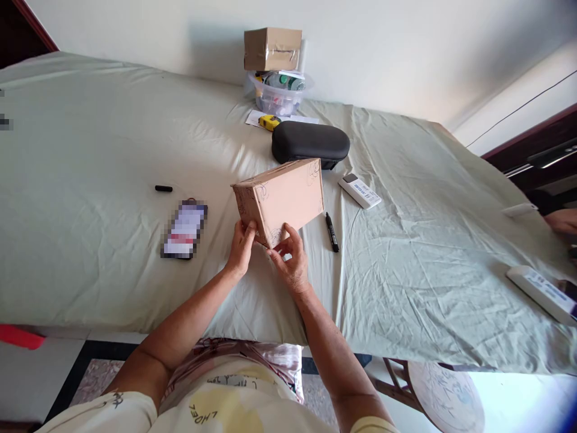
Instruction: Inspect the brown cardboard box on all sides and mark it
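Observation:
A small brown cardboard box [283,198] is tilted up off the pale green bed sheet [90,150], held from below by both hands. My left hand [241,246] grips its lower left corner, fingers curled on the side. My right hand [291,258] pinches the bottom edge beside it, fingers closed on the cardboard. A black marker [332,232] lies on the sheet just right of the box.
Behind the box sit a black oval case [310,143], a yellow tape measure [269,122], a clear tub of items [279,93] and another cardboard box [272,49]. A white remote [359,190], a phone [184,230], a small black cap [163,188]. Another person's hand [561,220] at far right.

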Demonstrator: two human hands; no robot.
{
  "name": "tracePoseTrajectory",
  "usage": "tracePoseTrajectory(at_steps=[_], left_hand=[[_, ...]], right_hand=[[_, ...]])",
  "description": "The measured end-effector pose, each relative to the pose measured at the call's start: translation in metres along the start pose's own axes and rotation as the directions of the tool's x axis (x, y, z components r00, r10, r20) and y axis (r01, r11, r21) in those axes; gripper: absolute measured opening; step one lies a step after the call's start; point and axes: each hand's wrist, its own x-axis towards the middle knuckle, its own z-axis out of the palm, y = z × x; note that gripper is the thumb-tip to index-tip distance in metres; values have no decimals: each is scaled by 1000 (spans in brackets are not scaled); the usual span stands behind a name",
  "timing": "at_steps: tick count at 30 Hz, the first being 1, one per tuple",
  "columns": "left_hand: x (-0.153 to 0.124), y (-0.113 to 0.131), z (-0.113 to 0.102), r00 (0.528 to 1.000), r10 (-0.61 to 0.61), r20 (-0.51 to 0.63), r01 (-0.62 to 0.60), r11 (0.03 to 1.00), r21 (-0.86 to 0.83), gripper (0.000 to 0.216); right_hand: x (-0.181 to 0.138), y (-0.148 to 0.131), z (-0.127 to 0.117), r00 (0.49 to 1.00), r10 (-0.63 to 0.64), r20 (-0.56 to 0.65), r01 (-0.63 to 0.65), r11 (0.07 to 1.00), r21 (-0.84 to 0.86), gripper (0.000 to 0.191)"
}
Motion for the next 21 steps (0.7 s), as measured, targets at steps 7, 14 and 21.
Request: tracePoseTrajectory(at_steps=[7, 14, 21], left_hand=[[-4, -5, 0, 979, 153, 137, -170, 978, 124, 117], [-6, -7, 4, 985, 78, 151, -110, 970, 216, 141], [0, -3, -5, 986, 140, 94, -160, 952, 260, 125]], right_hand=[[-1, 2, 5, 998, 31, -50, -29, 999, 36, 76], [-1, 3, 3, 998, 44, -53, -42, 998, 36, 67], [7, 2, -3, 986, 83, -144, -80, 996, 27, 50]])
